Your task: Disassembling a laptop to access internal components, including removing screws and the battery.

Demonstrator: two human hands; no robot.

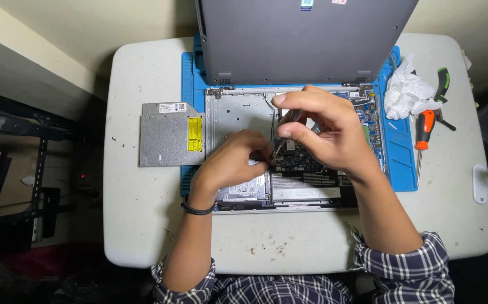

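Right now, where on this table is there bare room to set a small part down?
Bare table lies below the optical drive, left of the left hand, and along the near edge below the laptop. The right side, below the screwdriver, is free too. Around the tissue it is crowded.

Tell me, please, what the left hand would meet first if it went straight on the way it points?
Probably the right hand: the left hand points up and right over the open laptop, and their fingertips nearly meet above the board, though depth is unclear.
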